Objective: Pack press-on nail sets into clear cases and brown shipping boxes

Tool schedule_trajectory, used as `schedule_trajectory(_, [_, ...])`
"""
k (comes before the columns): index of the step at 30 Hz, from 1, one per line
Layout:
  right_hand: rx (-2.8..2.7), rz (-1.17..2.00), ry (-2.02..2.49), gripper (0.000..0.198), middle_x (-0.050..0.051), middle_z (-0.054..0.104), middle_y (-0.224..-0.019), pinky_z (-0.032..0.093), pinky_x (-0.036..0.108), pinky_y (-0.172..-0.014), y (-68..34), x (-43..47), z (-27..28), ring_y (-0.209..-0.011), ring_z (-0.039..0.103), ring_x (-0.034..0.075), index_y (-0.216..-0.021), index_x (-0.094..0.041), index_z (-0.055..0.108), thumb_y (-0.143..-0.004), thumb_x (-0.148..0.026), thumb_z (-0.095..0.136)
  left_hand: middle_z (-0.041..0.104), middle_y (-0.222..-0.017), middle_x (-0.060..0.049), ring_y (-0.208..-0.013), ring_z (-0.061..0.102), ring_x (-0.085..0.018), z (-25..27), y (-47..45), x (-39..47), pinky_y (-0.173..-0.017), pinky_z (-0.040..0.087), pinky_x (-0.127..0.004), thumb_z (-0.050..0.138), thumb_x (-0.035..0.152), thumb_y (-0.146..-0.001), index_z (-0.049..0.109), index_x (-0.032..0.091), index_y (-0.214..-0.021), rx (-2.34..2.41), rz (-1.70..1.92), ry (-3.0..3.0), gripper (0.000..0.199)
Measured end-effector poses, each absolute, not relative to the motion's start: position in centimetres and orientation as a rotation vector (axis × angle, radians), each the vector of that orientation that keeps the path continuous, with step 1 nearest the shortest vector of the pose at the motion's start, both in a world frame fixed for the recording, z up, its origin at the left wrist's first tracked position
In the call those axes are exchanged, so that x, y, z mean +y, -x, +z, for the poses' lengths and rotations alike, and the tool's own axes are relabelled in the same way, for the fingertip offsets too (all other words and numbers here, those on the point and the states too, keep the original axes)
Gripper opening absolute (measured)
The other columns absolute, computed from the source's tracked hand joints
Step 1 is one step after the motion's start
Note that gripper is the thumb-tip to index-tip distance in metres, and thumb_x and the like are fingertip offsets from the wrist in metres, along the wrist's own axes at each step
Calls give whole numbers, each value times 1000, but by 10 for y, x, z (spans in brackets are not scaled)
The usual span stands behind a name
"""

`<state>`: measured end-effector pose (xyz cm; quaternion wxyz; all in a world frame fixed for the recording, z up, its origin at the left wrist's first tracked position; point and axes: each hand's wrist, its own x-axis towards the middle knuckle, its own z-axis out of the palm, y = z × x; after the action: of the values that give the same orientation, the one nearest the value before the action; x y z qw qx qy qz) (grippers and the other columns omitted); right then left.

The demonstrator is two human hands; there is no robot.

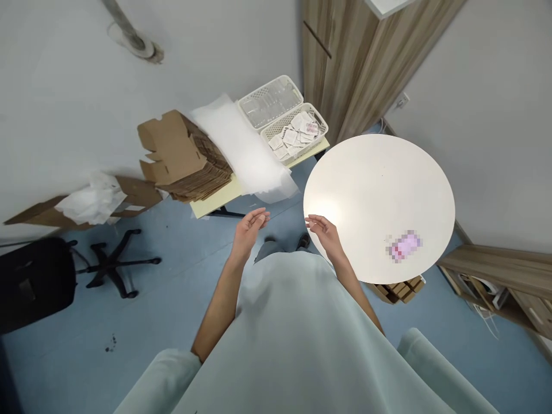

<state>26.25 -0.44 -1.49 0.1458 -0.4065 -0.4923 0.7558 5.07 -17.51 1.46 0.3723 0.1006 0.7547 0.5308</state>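
Note:
Both my hands are raised in front of my body and hold nothing that I can see. My left hand (250, 231) is open above the blue floor, its fingers stretched and slightly bent with the thumb near them. Just beyond it, a pile of white translucent sheets (241, 146) hangs over the edge of a narrow yellowish table (215, 198). By the left rim of a round white table (366, 190), my right hand (326, 234) is open too, fingers loosely bent. A pixelated pink item (404, 246) lies on the round table.
Stacked flat cardboard boxes (181, 155) and two white baskets, one holding small white packets (291, 137), the other basket (271, 102) behind it, stand on the narrow table. A black swivel chair (38, 282) is at left. Small brown boxes (399, 289) sit below the round table.

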Motion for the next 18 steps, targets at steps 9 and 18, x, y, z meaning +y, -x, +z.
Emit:
schedule_trajectory(9, [-1144, 1866, 1484, 49, 12, 86, -137, 59, 57, -124, -250, -9, -14, -125, 82, 34, -125, -28, 82, -89, -61, 87, 82, -137, -17, -125, 79, -31, -59, 80, -35, -115, 62, -47, 76, 55, -95, 74, 16, -135, 1910, 1065, -557, 57])
schedule_trajectory(18, [-846, 1499, 1730, 50, 14, 84, -142, 58, 59, -123, -197, -33, 15, -129, 81, 35, -128, -28, 80, -92, -61, 84, 85, -117, -18, -132, 73, -39, -121, 178, 106, -120, 53, -48, 70, 25, -88, 76, 16, -115, 2114, 415, -968, 28])
